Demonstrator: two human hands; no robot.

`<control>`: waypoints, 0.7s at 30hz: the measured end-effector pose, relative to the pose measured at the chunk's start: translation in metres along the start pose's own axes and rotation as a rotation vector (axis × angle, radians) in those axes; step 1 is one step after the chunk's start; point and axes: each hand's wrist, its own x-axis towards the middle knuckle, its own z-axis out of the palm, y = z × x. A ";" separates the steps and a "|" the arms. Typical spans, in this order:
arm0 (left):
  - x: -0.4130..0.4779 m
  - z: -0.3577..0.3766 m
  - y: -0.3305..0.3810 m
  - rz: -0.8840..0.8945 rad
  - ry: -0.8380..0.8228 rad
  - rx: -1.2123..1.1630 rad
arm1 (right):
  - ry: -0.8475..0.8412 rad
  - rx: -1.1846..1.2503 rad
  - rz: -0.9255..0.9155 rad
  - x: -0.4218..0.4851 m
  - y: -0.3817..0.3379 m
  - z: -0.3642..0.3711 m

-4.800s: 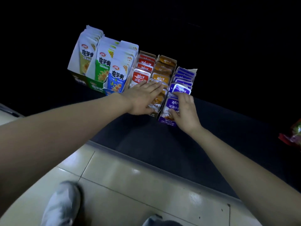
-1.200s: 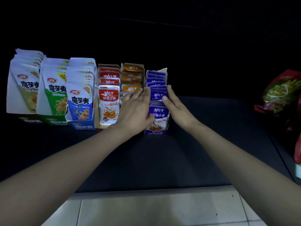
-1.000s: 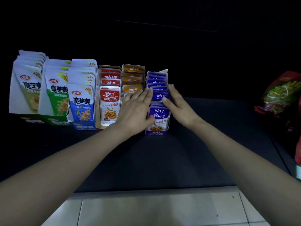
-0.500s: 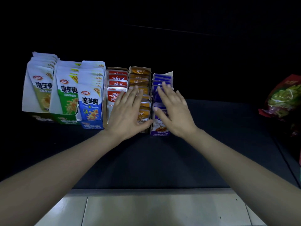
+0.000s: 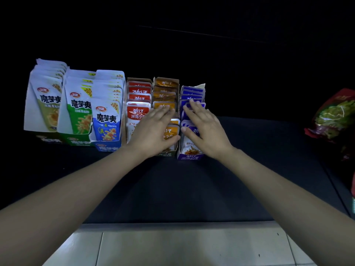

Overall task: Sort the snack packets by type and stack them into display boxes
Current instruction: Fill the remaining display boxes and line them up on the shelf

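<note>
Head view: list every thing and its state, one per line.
Left hand, open, lying flat on the orange packets.
Right hand, open, lying flat on the purple packets.
Red packets, upright in their box.
White pouches, upright in three boxes side by side.
Bag, lying at the far right, apart from the boxes.

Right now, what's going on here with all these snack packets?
A person is tidying snack packets in display boxes on a dark surface. Their left hand lies flat on the orange packets, their right hand flat on the purple packets. Red packets and bigger white pouches stand sorted to the left.
</note>
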 end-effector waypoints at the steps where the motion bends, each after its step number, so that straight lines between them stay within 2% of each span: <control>1: -0.001 0.001 0.000 -0.005 -0.002 0.005 | 0.012 -0.017 -0.002 -0.001 -0.001 0.002; 5: -0.002 0.001 -0.001 -0.013 -0.001 0.032 | -0.067 -0.033 0.020 0.009 -0.005 -0.004; 9: -0.014 -0.004 -0.008 0.026 0.030 0.079 | 0.089 0.101 0.017 0.017 -0.007 -0.024; 12: -0.024 -0.008 -0.012 0.047 0.042 0.070 | 0.046 0.178 0.020 0.025 -0.013 -0.026; 15: -0.030 -0.010 -0.013 0.062 0.102 0.033 | 0.007 0.066 -0.045 0.036 -0.020 -0.021; 21: -0.037 -0.006 -0.019 0.115 0.183 0.023 | -0.055 -0.190 -0.051 0.059 -0.028 -0.017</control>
